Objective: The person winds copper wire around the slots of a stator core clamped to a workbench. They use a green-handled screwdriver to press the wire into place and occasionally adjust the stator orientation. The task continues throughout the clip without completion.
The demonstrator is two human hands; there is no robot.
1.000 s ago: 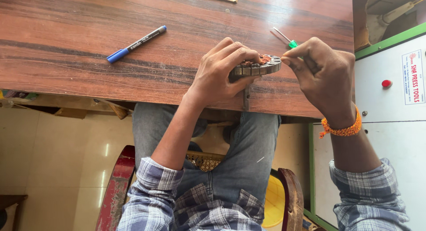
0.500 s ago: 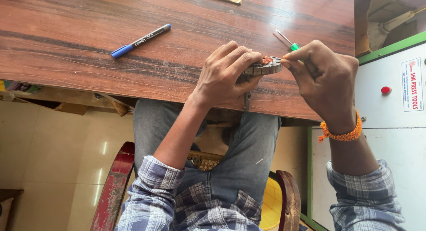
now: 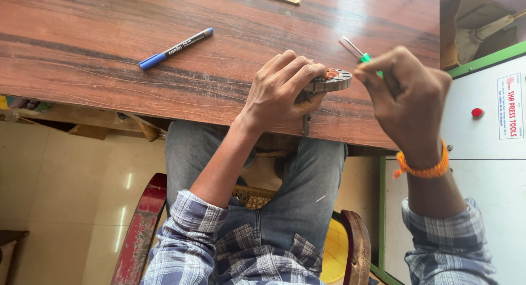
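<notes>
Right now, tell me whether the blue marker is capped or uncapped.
Capped. The marker lies flat on the wooden table, blue cap on its end, no tip showing.

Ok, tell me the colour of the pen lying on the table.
The pen has a black barrel and a blue cap, seen in the head view, the only one.

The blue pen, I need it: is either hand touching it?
No, the blue pen lies alone on the wooden table, apart from both hands.

A workshop: scarred wooden bench (image 3: 98, 55), machine cabinet (image 3: 476, 153) alongside.
</notes>
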